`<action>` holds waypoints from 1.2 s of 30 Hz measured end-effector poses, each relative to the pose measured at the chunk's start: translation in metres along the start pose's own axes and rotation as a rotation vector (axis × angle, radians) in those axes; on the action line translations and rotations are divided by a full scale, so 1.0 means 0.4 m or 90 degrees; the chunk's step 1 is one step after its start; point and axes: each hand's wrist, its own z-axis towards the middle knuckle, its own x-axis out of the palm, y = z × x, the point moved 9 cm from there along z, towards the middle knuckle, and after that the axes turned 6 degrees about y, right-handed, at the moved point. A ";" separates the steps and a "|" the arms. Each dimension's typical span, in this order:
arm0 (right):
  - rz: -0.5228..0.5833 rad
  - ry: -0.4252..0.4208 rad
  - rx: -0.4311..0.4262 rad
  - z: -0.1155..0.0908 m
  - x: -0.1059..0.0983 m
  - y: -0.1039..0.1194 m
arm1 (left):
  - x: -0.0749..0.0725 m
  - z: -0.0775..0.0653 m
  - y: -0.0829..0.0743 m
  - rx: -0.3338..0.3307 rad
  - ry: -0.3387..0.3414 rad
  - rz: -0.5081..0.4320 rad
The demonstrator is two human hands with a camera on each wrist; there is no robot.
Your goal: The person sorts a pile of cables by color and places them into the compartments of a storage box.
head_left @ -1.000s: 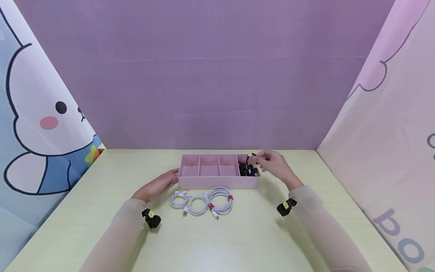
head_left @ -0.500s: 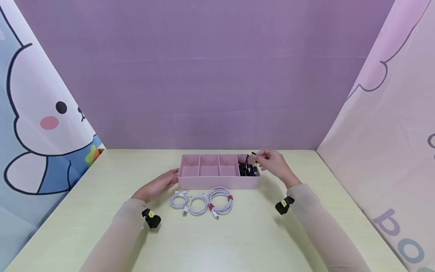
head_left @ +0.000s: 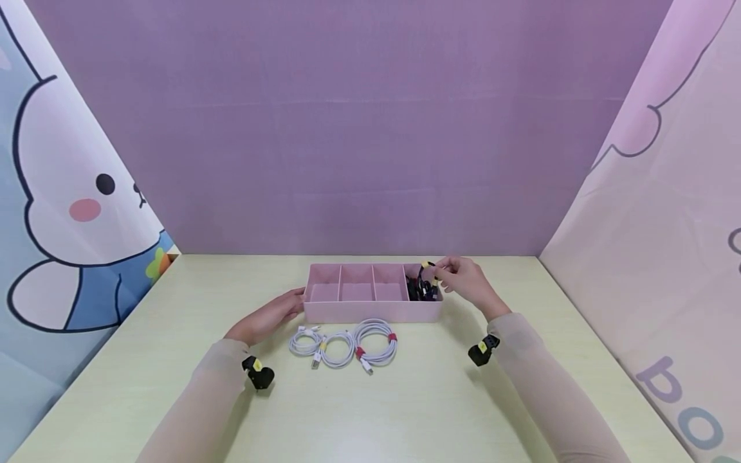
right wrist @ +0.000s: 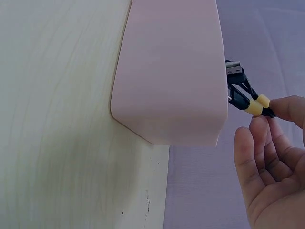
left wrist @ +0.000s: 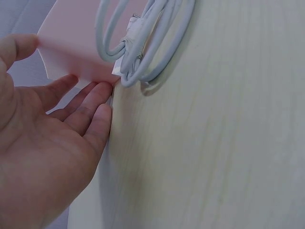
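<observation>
A pink box with several compartments (head_left: 370, 312) stands on the table. Its rightmost compartment holds black cables (head_left: 412, 289), and the others show bare floors. My right hand (head_left: 466, 280) pinches a black USB cable (right wrist: 239, 99) with yellow ties between thumb and fingertips, just over the box's right end. Part of that cable is hidden behind the box wall in the right wrist view. My left hand (head_left: 272, 315) has its fingers spread and relaxed, with fingertips touching the left end of the pink box (left wrist: 78, 52). Three coiled white cables lie in front of the box, including the largest, red-tied coil (head_left: 373, 344).
The light wooden table (head_left: 370, 411) reaches back to a purple backdrop (head_left: 359, 128). Printed cloths flank it, with a cartoon figure (head_left: 87, 148) on the left one. The smallest white coil (left wrist: 157, 52) lies close to my left hand.
My right wrist has shifted very slightly to the left. The box, the white cables and my left hand stay as they were.
</observation>
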 end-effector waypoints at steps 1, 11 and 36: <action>-0.001 0.002 0.002 0.000 0.001 -0.001 | 0.000 0.000 0.001 -0.001 0.001 -0.001; -0.010 0.009 0.002 -0.003 0.001 -0.008 | -0.004 0.001 0.002 -0.012 -0.013 0.013; 0.008 0.045 -0.023 -0.028 0.024 0.024 | -0.010 0.007 0.013 -0.022 -0.022 0.011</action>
